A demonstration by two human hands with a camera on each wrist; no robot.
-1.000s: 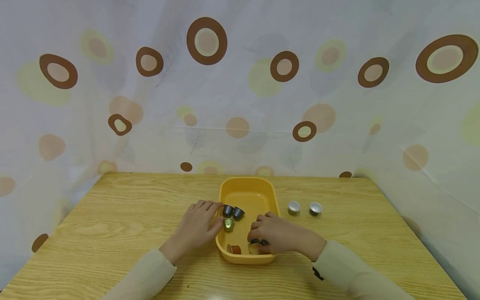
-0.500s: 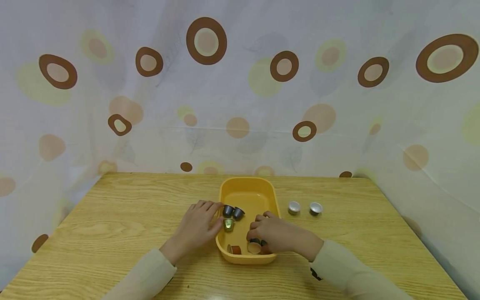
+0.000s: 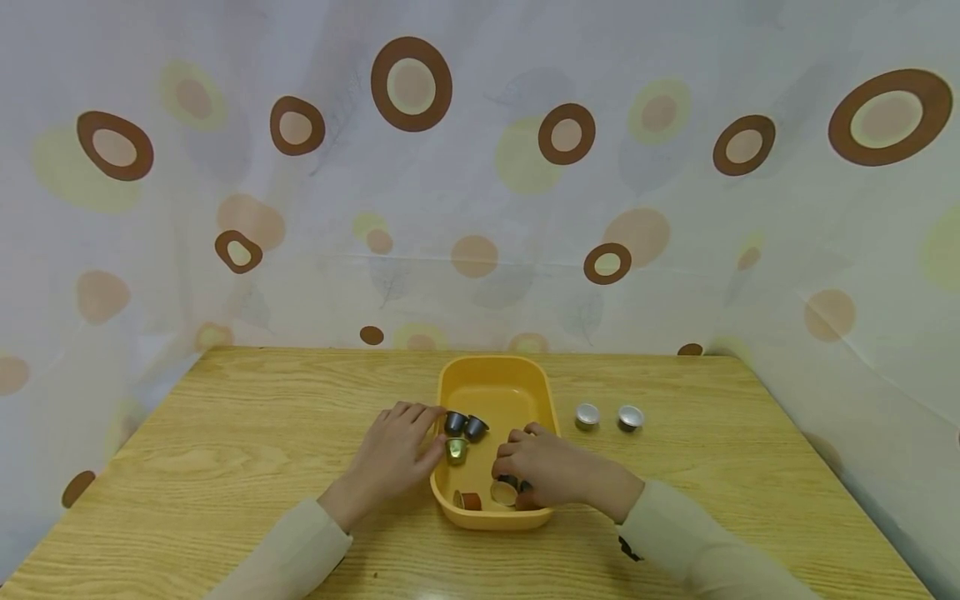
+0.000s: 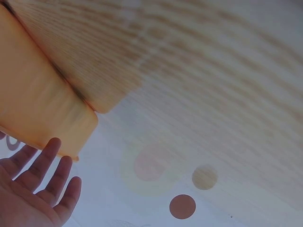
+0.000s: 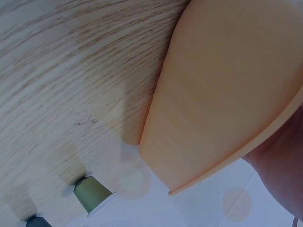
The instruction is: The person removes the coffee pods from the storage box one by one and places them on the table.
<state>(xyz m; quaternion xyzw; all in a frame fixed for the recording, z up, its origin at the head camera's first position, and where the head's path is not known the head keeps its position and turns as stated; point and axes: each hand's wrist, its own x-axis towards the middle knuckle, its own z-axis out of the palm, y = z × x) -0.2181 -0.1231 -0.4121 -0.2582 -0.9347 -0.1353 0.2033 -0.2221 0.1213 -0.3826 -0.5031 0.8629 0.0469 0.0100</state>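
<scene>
A yellow plastic bin [image 3: 498, 521] holds several coffee capsules. My left hand [image 3: 397, 446] rests at its left rim, fingers extended in the left wrist view, and holds nothing. Near its fingertips lie two dark capsules [image 3: 476, 428] and a green-gold capsule [image 3: 457, 451]. My right hand [image 3: 551, 467] reaches over the right rim into the bin's near right corner. Below its fingers lie a capsule with a beige lid [image 3: 504, 493] and dark capsules [image 3: 508, 481], partly covered. Its fingertips are hidden, so a grip cannot be made out. A brown capsule [image 3: 468, 501] lies on its side nearby.
To the right of the bin, two capsules stand lid up on the wooden table [image 3: 262, 433]: a green one [image 5: 92, 195] and a dark one [image 5: 38, 221]. A patterned cloth [image 3: 480, 208] hangs behind the table and along its sides.
The beige-lidded capsule has shifted slightly left within the bin, and my right hand has moved slightly left with it. My left hand stays in place.
</scene>
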